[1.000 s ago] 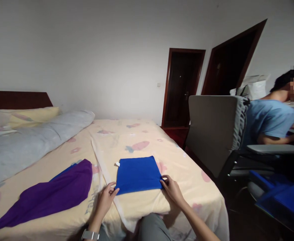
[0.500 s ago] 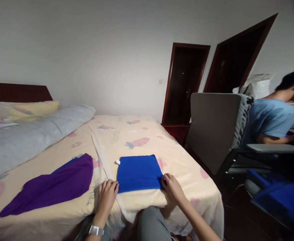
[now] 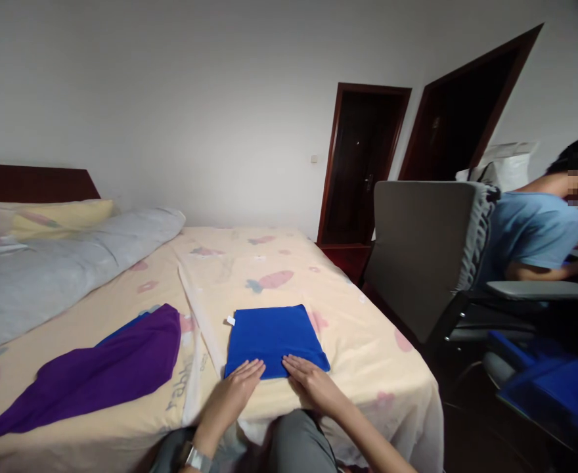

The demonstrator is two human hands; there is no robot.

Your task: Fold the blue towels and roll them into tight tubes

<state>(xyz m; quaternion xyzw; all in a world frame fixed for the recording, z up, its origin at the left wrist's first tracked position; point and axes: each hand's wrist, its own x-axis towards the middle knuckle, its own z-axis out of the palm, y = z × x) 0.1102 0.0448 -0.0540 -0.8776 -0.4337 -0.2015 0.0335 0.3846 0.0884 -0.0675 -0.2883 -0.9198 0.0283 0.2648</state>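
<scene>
A blue cloth (image 3: 276,338), folded into a flat, roughly square shape, lies on the bed (image 3: 358,355) in front of me. A small white tag (image 3: 230,320) sticks out at its left edge. My left hand (image 3: 244,381) lies flat with fingers stretched over the cloth's near left edge. Toward the near right edge, my right hand (image 3: 309,374) also rests with its fingers extended on the fabric. To the left is a purple cloth (image 3: 116,371), loosely spread, with a blue piece (image 3: 126,328) partly hidden behind it.
A grey rolled quilt (image 3: 87,259) and a yellow pillow (image 3: 62,220) lie at the far left by the dark headboard (image 3: 33,184). On the right, a person in a blue shirt (image 3: 540,223) sits in a grey chair (image 3: 422,249). Dark doors (image 3: 360,177) stand behind.
Both hands have moved inward from the cloth's near corners onto its near edge, and the fingers have flattened out. The blue cloth stays in about the same place.
</scene>
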